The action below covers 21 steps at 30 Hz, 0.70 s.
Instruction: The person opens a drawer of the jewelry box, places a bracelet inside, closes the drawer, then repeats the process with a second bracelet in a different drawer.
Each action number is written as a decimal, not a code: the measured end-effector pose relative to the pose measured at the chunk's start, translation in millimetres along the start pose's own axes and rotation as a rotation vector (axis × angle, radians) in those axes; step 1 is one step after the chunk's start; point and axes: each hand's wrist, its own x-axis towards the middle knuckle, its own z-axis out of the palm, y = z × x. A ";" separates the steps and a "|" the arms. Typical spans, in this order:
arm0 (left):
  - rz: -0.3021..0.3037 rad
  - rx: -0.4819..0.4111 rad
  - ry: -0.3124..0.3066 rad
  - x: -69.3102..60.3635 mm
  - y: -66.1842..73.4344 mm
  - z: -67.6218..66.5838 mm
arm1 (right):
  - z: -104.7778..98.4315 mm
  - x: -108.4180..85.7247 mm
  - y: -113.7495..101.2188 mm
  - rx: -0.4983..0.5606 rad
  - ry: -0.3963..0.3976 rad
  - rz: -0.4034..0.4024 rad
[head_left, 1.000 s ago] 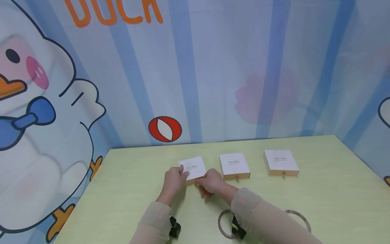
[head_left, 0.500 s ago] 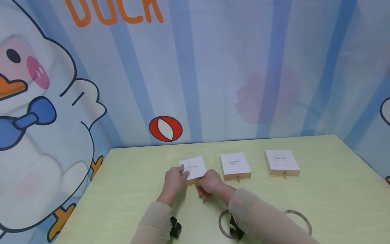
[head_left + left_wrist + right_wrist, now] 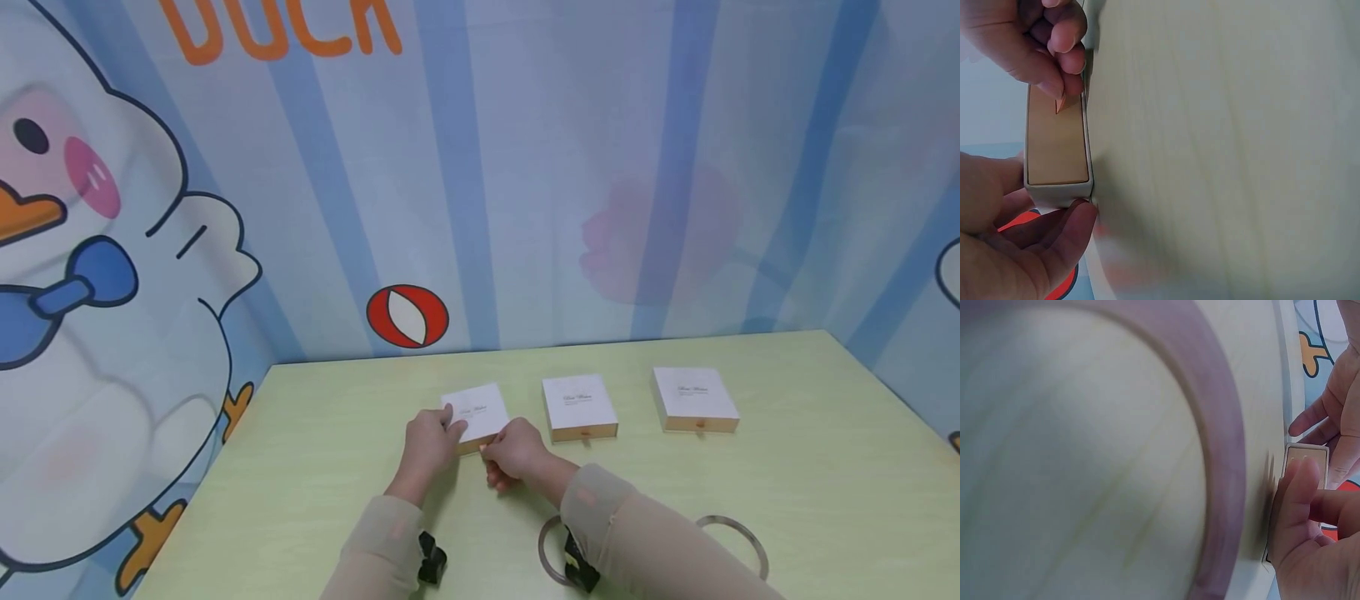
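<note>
A small white drawer box [image 3: 480, 410] with printed lettering and a tan front lies on the table, slightly turned. My left hand [image 3: 431, 446] holds it by its left side, the thumb on the top. At the box's front, my right hand [image 3: 517, 450] pinches the small ribbon-like pull tab [image 3: 1060, 105] between thumb and finger. In the left wrist view the tan drawer front [image 3: 1057, 147] sits flush within its white sleeve. The right wrist view shows the box end [image 3: 1307, 450] between both hands, with much of it hidden behind the right hand.
Two similar boxes stand to the right, a middle one [image 3: 579, 404] and a far one [image 3: 693, 396]. Near the front lie a ring [image 3: 551, 571], partly under the right forearm, and another ring [image 3: 742, 533]. A printed curtain [image 3: 540, 167] hangs behind the table [image 3: 300, 500].
My right hand and forearm have shifted very slightly left, still at the front of the box. The left hand and the boxes hold their places.
</note>
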 end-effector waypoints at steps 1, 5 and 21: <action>0.000 0.000 -0.001 0.0 -0.1 0.0 | 0.1 0.3 0.1 0.003 0.000 0.004; 0.009 0.008 0.006 0.4 -0.8 0.3 | 0.1 0.6 0.8 0.009 -0.001 -0.001; 0.016 -0.007 0.019 0.0 -1.0 1.1 | 1.1 0.4 1.8 -0.015 0.004 -0.016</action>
